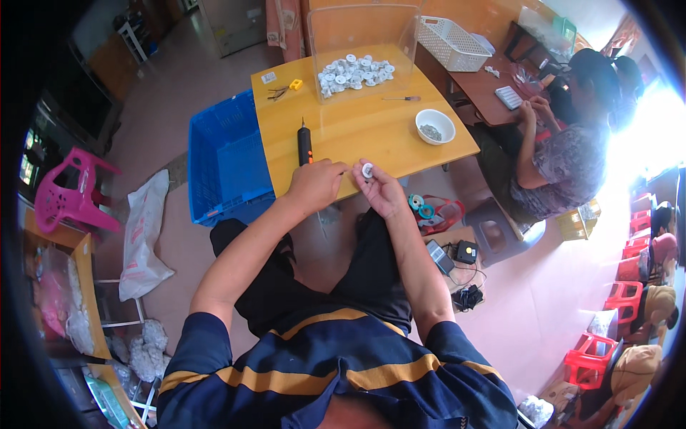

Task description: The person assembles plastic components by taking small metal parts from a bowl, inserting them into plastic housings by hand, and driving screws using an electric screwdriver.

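My right hand is at the table's near edge, palm partly up, its fingers closed on a small round white plastic part. Beside it, my left hand is curled with thumb and fingertips pinched together; whatever may be between them is too small to make out. Just beyond the left hand, a black electric screwdriver with orange buttons lies on the yellow table, tip pointing away. Its near end is hidden behind that hand. Farther back, many similar white parts are heaped in a clear plastic bin.
On the table's right stands a white bowl of small greyish pieces. A thin screwdriver and a yellow piece lie farther back. A blue crate adjoins the table's left side. At right, another person works at a brown table.
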A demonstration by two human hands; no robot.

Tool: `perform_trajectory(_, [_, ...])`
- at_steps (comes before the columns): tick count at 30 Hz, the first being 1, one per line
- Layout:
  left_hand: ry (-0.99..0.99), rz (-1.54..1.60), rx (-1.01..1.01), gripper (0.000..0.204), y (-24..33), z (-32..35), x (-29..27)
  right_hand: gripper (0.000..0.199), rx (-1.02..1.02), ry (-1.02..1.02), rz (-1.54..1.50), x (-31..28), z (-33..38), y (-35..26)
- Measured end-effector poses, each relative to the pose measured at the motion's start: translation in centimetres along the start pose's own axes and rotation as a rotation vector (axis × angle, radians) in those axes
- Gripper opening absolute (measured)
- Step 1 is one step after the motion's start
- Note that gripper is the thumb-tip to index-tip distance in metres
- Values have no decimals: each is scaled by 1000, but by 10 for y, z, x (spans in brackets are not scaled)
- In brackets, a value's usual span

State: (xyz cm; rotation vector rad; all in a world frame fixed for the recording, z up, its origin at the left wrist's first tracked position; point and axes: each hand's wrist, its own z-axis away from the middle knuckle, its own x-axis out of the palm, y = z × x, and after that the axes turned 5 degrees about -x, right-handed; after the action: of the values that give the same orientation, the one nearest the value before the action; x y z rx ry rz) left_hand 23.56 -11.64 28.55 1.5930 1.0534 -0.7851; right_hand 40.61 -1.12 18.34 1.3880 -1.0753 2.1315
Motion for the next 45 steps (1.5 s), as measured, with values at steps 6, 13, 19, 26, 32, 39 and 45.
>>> perform_trajectory(6, [44,-54,-66,31,1,0,-17,32,-5,-38,-16,13,-20,0])
perform_trajectory(13, [18,-83,-139,33,-4,-12,-22,31,-59,-117,95,32,-37,0])
perform_trajectory(19, [36,-31,-137,32,-3,-20,-8,30,-50,-55,43,26,-44,2])
perform_trajectory(26, [23,9,-171,33,-4,-18,8,30,-67,-27,38,26,-41,1])
perform_trajectory(32, [74,56,-173,34,-3,-19,15,33,-63,-59,10,19,-45,0])
perform_trajectory(39, [56,82,-214,36,-1,-19,13,30,-78,-43,10,24,-45,3])
perform_trajectory(45, [89,79,-193,35,-1,-20,16,30,-84,-63,-2,24,-45,4])
